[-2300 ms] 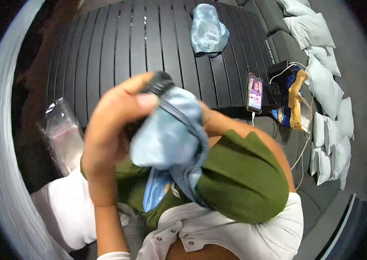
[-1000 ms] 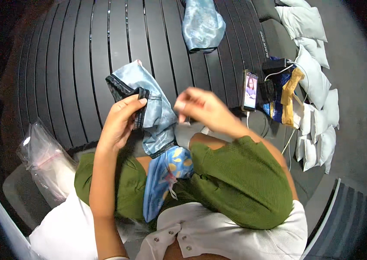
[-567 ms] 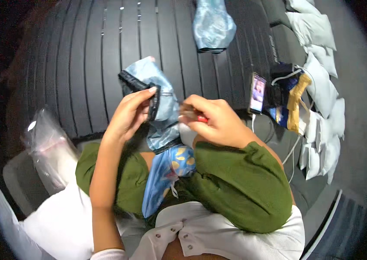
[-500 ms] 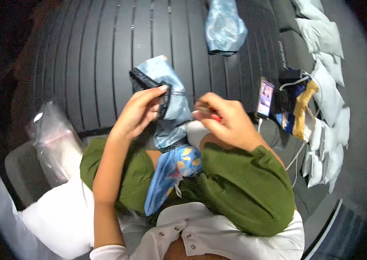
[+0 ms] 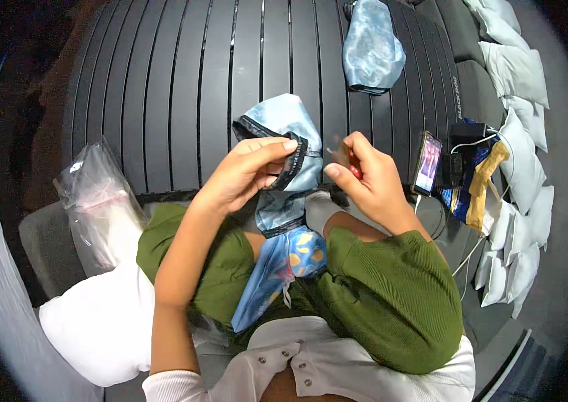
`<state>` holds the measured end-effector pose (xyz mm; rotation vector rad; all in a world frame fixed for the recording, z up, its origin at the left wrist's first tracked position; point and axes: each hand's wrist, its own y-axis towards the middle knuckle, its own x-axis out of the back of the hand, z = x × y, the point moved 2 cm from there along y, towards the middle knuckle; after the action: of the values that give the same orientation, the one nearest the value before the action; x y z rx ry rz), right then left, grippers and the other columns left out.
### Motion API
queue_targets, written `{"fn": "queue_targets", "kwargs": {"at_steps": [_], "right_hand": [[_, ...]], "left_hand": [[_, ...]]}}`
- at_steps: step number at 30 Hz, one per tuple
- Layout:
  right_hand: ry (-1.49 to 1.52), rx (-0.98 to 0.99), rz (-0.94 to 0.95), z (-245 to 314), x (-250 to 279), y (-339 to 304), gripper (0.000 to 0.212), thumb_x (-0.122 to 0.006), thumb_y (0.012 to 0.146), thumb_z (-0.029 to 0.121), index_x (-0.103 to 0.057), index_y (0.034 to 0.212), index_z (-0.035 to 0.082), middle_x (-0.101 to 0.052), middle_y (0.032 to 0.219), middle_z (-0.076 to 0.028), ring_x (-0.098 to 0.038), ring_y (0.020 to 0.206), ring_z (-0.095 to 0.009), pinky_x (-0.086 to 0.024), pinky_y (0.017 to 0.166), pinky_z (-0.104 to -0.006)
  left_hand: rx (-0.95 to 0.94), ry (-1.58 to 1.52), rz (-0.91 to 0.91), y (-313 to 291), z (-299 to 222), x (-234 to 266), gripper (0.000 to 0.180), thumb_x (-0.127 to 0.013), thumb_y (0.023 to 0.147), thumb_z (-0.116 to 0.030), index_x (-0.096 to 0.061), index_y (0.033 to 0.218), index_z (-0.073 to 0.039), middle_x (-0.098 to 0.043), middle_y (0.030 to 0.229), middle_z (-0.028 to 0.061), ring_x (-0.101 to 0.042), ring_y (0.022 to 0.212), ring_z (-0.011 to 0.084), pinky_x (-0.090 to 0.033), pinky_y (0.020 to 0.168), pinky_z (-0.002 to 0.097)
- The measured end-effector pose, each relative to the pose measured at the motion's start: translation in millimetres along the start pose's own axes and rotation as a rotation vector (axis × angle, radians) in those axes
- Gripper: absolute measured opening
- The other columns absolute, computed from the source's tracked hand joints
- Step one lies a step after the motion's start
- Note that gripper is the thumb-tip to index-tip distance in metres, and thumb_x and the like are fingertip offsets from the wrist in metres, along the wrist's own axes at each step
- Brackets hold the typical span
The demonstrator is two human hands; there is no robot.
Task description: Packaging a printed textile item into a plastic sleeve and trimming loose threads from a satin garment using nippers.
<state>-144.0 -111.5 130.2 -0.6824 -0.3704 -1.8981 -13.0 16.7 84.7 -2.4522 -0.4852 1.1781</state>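
Note:
My left hand (image 5: 243, 173) pinches the black edge band (image 5: 295, 163) of a light-blue, marbled cloth garment (image 5: 279, 110). The garment hangs over the table's near edge and down between my knees, its far end lying on the slats. Just to its right, my right hand (image 5: 383, 182) is closed around a small red tool (image 5: 356, 173) with a thin, blurred tip; its exact kind is not clear. The tip points toward the band, a short gap apart. Below, between my thighs, lies a blue cloth with yellow patches (image 5: 308, 252).
A black slatted table (image 5: 190, 80) spreads ahead, with a second marbled blue garment (image 5: 373, 57) at its far right. Right of my hand stands a phone (image 5: 427, 164), beside cables and a blue-and-gold packet (image 5: 483, 181). White pillows (image 5: 522, 144) line the right; a clear plastic bag (image 5: 99, 201) sits left.
The whole scene has shifted slightly right in view. My left hand keeps its pinch on the band, and my right hand, still around the red tool, has tilted more upright.

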Motion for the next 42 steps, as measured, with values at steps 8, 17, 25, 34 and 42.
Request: {"fn": "queue_targets", "kwargs": {"at_steps": [8, 17, 25, 34, 42], "right_hand": [[-0.342, 0.091, 0.037, -1.0, -9.2, 0.8, 0.035, -0.064, 0.077, 0.033, -0.045, 0.078, 0.004, -0.047, 0.053, -0.009, -0.051, 0.045, -0.024, -0.037, 0.043, -0.0297], [-0.479, 0.124, -0.036, 4.9, -10.1, 5.5, 0.038, -0.063, 0.077, 0.039, -0.046, 0.073, 0.004, -0.047, 0.049, -0.008, -0.052, 0.044, -0.025, -0.038, 0.041, -0.0319], [-0.576, 0.183, -0.078, 7.2, -11.5, 4.6, 0.040, -0.062, 0.078, 0.039, -0.045, 0.065, 0.006, -0.047, 0.048, -0.008, -0.052, 0.042, -0.025, -0.038, 0.039, -0.0320], [-0.508, 0.140, -0.095, 4.3, -10.4, 3.9, 0.039, -0.061, 0.079, 0.037, -0.045, 0.063, 0.005, -0.047, 0.047, -0.008, -0.052, 0.041, -0.025, -0.038, 0.039, -0.0326], [-0.533, 0.138, -0.060, 1.2, -11.4, 3.5, 0.039, -0.060, 0.079, 0.037, -0.045, 0.064, 0.005, -0.047, 0.047, -0.009, -0.052, 0.041, -0.026, -0.038, 0.039, -0.0329]], "left_hand": [[-0.043, -0.023, 0.018, -1.3, 5.5, -1.5, 0.012, -0.056, 0.085, -0.016, -0.059, 0.083, -0.005, -0.055, 0.074, -0.0038, -0.050, 0.065, 0.0011, -0.043, 0.059, 0.0149], [-0.117, 0.023, 0.113, 2.0, 20.6, -0.2, 0.015, -0.054, 0.087, -0.017, -0.060, 0.086, -0.003, -0.057, 0.080, -0.0023, -0.053, 0.075, 0.0030, -0.044, 0.070, 0.0178], [-0.130, -0.086, 0.135, 4.1, 27.3, 0.4, 0.015, -0.051, 0.088, -0.018, -0.058, 0.089, -0.005, -0.057, 0.088, -0.0010, -0.054, 0.081, 0.0041, -0.045, 0.075, 0.0199], [-0.148, -0.043, 0.140, 5.6, 26.5, -2.7, 0.016, -0.050, 0.089, -0.018, -0.058, 0.090, -0.004, -0.058, 0.088, -0.0016, -0.054, 0.082, 0.0043, -0.045, 0.077, 0.0200], [-0.125, -0.097, 0.155, 5.1, 28.6, 0.2, 0.017, -0.051, 0.088, -0.018, -0.058, 0.091, -0.004, -0.058, 0.090, 0.0000, -0.055, 0.085, 0.0062, -0.045, 0.079, 0.0221]]}}
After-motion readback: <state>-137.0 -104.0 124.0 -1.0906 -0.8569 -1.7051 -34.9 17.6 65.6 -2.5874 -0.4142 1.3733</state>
